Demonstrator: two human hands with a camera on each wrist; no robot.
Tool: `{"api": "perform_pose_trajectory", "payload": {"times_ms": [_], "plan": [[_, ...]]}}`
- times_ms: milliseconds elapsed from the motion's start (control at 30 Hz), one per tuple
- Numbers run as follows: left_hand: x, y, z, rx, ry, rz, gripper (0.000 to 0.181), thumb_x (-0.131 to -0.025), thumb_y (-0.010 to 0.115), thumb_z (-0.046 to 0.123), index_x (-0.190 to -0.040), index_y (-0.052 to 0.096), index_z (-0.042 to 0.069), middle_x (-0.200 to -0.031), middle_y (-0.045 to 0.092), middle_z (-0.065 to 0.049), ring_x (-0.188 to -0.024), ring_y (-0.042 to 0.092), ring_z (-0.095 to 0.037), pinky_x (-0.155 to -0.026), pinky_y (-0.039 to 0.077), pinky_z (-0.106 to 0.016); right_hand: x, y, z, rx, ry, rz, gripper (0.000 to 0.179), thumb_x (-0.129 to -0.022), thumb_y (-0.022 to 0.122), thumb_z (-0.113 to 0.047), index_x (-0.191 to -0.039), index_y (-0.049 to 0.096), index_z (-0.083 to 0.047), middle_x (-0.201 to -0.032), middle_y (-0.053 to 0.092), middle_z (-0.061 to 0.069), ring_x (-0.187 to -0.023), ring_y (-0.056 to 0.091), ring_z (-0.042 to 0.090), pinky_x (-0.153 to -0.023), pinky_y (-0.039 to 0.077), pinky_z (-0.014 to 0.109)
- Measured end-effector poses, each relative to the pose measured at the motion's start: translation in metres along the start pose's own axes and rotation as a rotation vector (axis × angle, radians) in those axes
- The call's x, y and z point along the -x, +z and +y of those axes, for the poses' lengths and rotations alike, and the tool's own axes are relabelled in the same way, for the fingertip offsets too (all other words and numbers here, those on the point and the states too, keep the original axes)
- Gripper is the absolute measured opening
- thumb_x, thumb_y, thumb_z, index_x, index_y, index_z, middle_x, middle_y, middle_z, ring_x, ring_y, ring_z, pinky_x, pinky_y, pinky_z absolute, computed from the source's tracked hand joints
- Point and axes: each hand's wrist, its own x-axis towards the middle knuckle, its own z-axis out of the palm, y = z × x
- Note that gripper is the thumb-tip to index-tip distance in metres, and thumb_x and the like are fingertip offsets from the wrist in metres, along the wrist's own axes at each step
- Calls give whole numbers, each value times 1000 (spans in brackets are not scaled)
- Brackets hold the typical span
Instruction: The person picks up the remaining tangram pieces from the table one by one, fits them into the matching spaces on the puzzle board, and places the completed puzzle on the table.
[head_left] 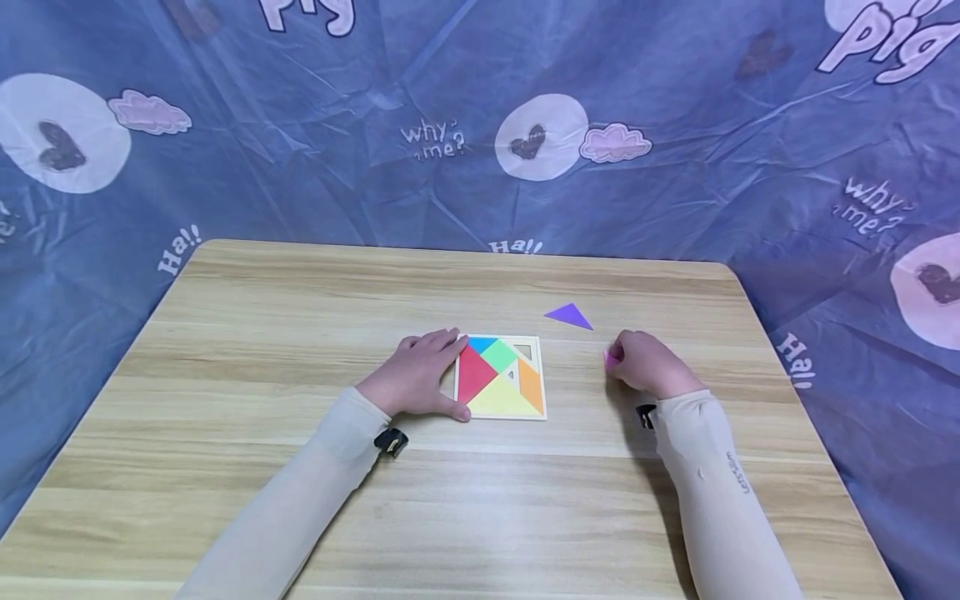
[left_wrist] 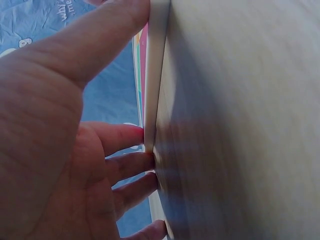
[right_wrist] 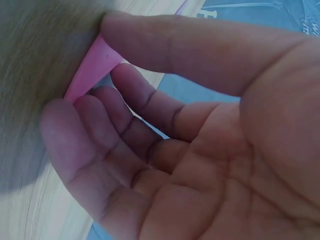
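A square tangram tray [head_left: 545,383] with a pale frame lies mid-table. In it sit a red triangle [head_left: 472,372], a yellow triangle [head_left: 504,398], a green square [head_left: 499,356], an orange parallelogram [head_left: 530,386] and a blue piece [head_left: 480,343]. Two bare gaps show in the tray. My left hand [head_left: 418,375] rests along its left edge, thumb and fingers spread and touching the frame. To the right of the tray, my right hand [head_left: 651,363] pinches a pink triangle [right_wrist: 95,67] at table level, partly covered by the fingers. A purple triangle [head_left: 572,316] lies behind the tray, to its right.
The wooden table [head_left: 315,300] has rounded far corners. A blue printed cloth [head_left: 337,167] hangs behind it and along both sides. Dark wrist bands [head_left: 392,442] are on both forearms.
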Motion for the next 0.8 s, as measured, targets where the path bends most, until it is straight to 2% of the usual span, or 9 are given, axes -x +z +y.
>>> {"api": "perform_pose_trajectory", "payload": {"times_ms": [333,567,800], "plan": [[0,0,0,-1,2,1,121,-75,78,74,-165,25,11,-171,22,-11,-157,21,-29,-122,23,-56,2,0,-4,8,41,-8,23,-91,60,-11,-69,52,-12,-63,44,-1,-62,45,17,-61,36,31],[1,1,2,4,8,10,121,-75,79,71,-165,27,10,-171,24,-12,-157,22,-30,-121,24,-56,3,1,-5,10,69,10,24,-96,59,-13,-73,55,-10,-66,48,2,-64,48,19,-62,38,31],[2,2,4,9,6,15,120,-75,80,71,-164,27,9,-170,24,-12,-157,22,-30,-122,23,-56,3,2,-2,-21,57,3,15,-92,62,-12,-79,58,-7,-71,53,3,-67,50,19,-63,40,31]]}}
